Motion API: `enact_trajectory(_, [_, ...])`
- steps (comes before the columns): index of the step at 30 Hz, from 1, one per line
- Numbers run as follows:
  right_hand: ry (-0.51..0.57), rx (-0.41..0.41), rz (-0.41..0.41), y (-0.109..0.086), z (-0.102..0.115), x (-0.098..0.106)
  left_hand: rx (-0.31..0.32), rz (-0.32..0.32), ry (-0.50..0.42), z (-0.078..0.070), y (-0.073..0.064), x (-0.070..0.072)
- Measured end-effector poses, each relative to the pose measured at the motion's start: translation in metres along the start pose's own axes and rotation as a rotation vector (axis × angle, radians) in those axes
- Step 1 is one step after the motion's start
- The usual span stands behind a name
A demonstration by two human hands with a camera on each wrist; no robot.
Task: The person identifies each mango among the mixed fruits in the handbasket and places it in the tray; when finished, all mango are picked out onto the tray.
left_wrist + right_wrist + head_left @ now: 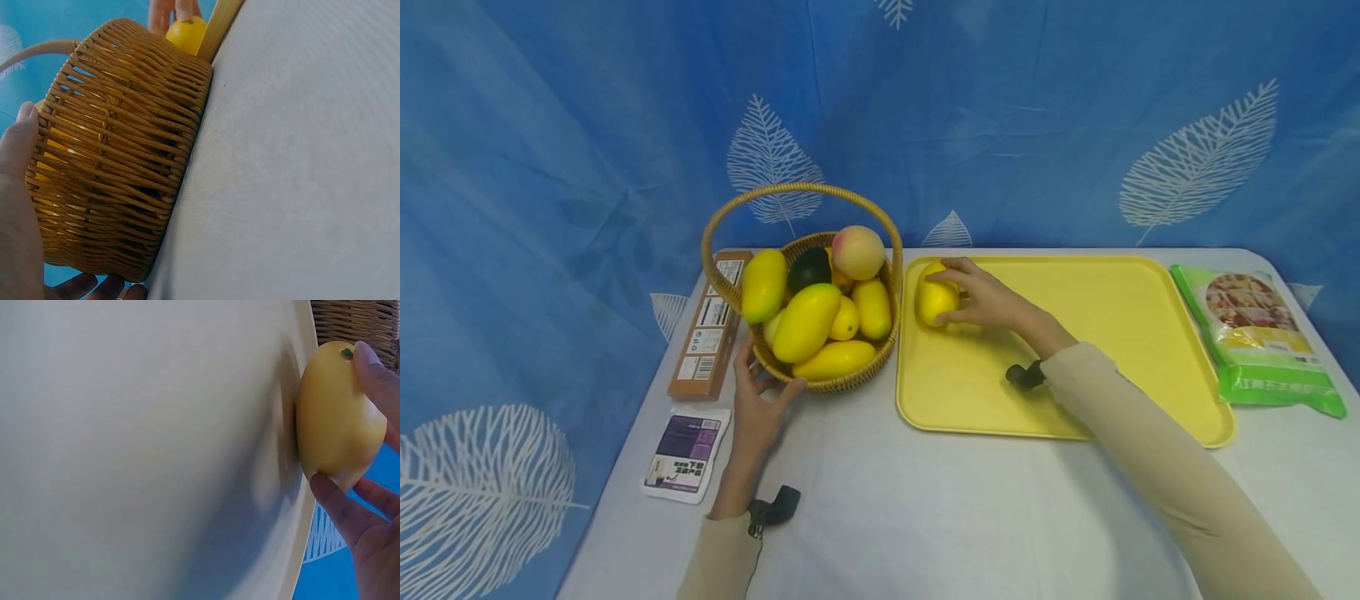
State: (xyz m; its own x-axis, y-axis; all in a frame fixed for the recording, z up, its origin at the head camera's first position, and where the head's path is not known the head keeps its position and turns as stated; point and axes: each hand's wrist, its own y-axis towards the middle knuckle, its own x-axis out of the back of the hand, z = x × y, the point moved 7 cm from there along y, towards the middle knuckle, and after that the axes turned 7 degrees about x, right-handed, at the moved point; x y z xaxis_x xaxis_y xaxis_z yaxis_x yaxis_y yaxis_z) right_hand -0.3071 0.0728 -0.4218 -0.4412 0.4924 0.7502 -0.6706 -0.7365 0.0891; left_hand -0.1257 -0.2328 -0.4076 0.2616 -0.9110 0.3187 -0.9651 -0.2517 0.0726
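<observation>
Blue cloth (1000, 125) backs the white worktop (925, 517); a box (707, 342) and pouch (685, 456) lie left, a bag (1262, 333) far right. Mid-frame, the right hand (988, 300) pinches a fruit (936, 304) at the upper-left corner of the tray (1075, 333); the left hand (762, 404), spread, grips the basket (850, 382).

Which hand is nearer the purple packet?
Left. The left hand holds the basket, just above and right of the packet in the head view; the right hand is farther off, beyond the basket, holding a yellow fruit.

Basket (850, 382) left of tray (1075, 333), packet (1262, 333) right
</observation>
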Motion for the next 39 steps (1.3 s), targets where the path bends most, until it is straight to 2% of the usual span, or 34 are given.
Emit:
enact_trajectory(16, [0.029, -0.01, -0.042, -0.005, -0.002, 0.0, 0.005, 0.007, -0.007, 0.005, 0.002, -0.001])
enact_trajectory(23, [-0.06, 0.009, -0.072, -0.006, 0.002, 0.004, 0.0, 0.003, -0.006, 0.004, 0.002, 0.0])
enact_trajectory(26, [-0.096, 0.021, -0.092, -0.01, 0.008, 0.008, 0.002, 0.001, -0.005, 0.003, 0.002, 0.0])
enact_trajectory(33, [-0.109, 0.076, -0.157, -0.028, 0.031, 0.018, 0.012, 0.004, -0.013, 0.003, 0.002, 0.0])
enact_trajectory(39, [-0.115, 0.132, -0.199, -0.049, 0.056, 0.014, 0.007, 0.002, -0.011, 0.002, 0.002, 0.001])
